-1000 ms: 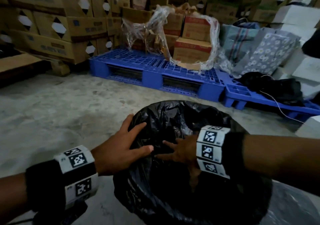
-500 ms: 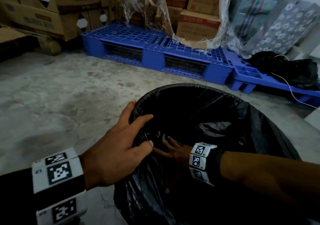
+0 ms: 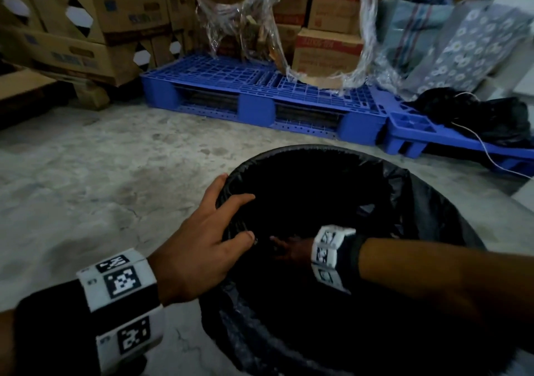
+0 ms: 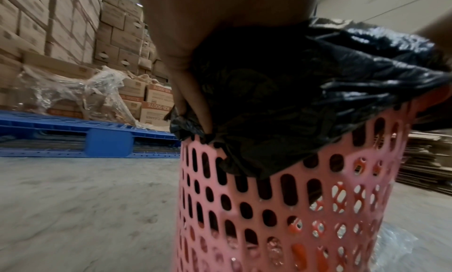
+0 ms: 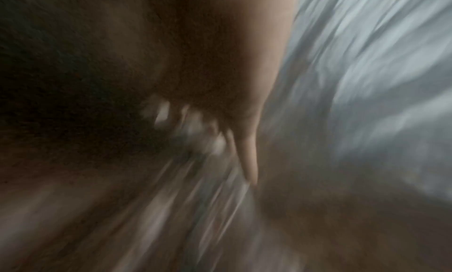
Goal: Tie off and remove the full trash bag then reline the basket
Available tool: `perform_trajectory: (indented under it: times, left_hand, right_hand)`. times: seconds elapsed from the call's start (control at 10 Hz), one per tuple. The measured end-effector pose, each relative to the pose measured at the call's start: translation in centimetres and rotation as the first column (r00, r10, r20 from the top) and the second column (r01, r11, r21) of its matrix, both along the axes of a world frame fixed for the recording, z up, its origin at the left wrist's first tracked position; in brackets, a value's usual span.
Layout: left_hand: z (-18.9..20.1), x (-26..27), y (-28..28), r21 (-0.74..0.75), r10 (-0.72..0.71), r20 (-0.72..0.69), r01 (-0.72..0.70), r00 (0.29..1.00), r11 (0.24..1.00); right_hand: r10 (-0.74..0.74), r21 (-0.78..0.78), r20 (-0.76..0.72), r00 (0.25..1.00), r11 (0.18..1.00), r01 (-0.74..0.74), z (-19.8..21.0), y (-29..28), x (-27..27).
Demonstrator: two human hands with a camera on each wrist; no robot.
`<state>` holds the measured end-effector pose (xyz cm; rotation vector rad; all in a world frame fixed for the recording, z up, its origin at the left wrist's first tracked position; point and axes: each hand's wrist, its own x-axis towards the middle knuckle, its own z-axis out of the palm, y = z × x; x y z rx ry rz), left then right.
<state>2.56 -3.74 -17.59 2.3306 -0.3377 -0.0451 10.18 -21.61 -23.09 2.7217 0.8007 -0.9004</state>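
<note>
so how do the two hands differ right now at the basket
The left hand sits on the rim, fingers outside over the folded black bag and thumb inside; the right hand reaches down inside it. The left is well lit and sharp, the right dim and blurred. Both touch the bag lining the pink basket.

One pink basket (image 4: pixel 305 208), one black trash bag (image 4: pixel 305 86), two blue pallets (image 3: pixel 260 92), two hands (image 3: pixel 199 245).

cardboard box (image 4: pixel 156 110) label "KB-9007E", "CLEANER"
</note>
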Motion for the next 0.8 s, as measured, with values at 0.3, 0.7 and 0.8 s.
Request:
perform_trajectory:
  times: [0.3, 0.7, 0.8]
  left_hand:
    - [0.9, 0.7, -1.2, 0.007, 0.038, 0.003, -0.038, 0.999, 0.999]
    - [1.2, 2.1, -5.4, 0.0, 0.029, -0.044, -0.029, 0.999, 1.0]
    - [0.8, 0.8, -3.9, -0.167, 0.133, -0.096, -0.148, 0.986, 0.975]
  right_hand:
    - [-0.012, 0.094, 0.154, 0.988, 0.996, -0.003, 14.1, -10.0, -0.8]
    - [-0.441, 0.439, 0.171, 0.881, 0.835, 0.332, 10.6, -23.8, -10.4]
    - [-0.549, 0.635, 0.249, 0.798, 0.715, 0.293, 9.8, -24.5, -13.5]
